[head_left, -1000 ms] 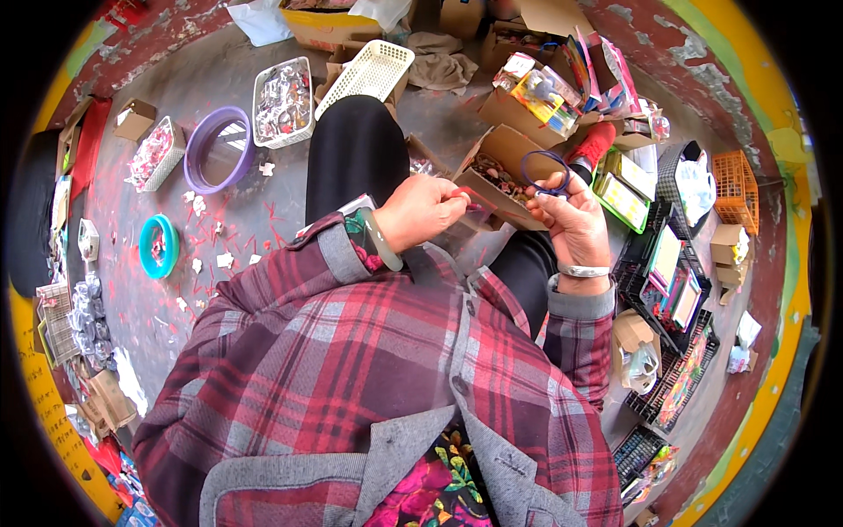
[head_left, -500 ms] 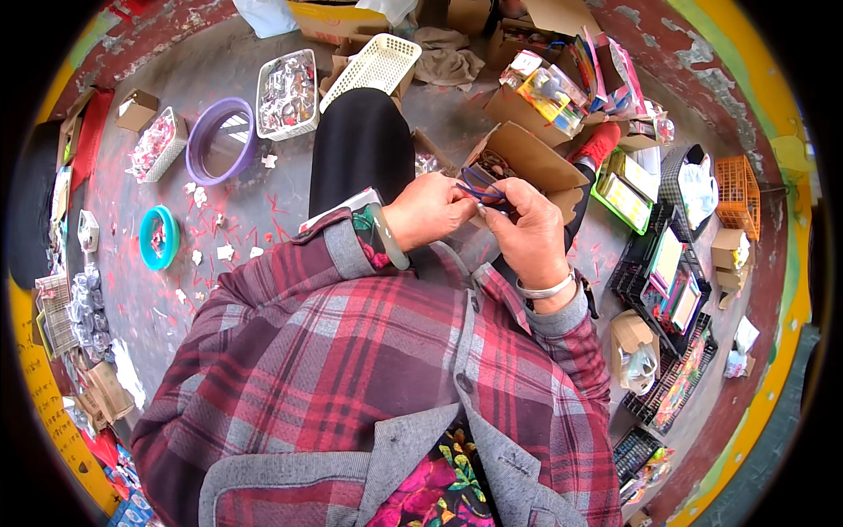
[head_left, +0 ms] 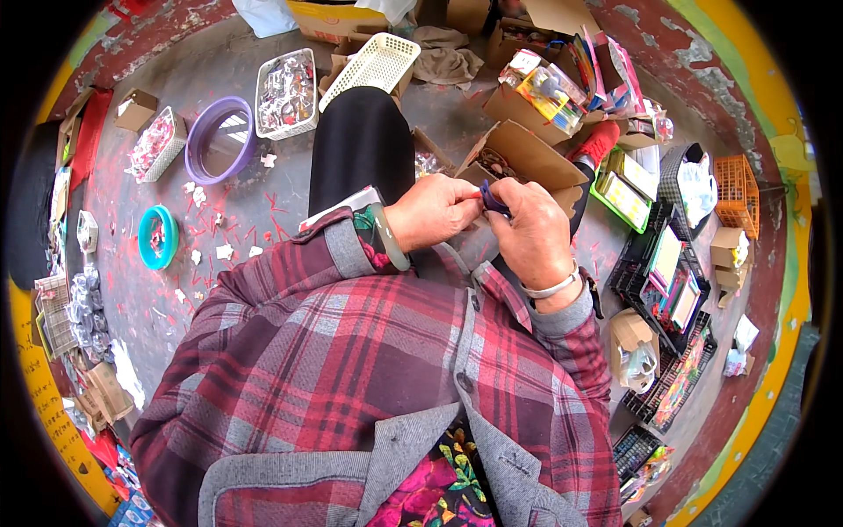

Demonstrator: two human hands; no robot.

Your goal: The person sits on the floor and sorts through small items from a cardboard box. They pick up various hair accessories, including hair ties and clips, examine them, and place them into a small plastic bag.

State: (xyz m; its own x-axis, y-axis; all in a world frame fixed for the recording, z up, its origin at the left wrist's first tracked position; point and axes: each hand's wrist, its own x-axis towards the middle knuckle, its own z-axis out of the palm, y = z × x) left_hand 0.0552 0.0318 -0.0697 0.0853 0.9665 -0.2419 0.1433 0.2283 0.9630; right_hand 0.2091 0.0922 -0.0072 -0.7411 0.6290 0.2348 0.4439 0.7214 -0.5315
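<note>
Here the teal tub [head_left: 144,238] holds reddish bits [head_left: 158,246], a basket [head_left: 300,133] shiny pieces [head_left: 286,92], the left hand [head_left: 432,211] has its fingers pinched, on what I can't tell, the right hand [head_left: 534,227] grips a purple piece [head_left: 492,201] between both, before a box [head_left: 537,158].

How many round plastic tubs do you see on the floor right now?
2: a purple tub on the left side, and below it in the picture a smaller teal tub. Others may be hidden behind the plaid jacket.
</note>
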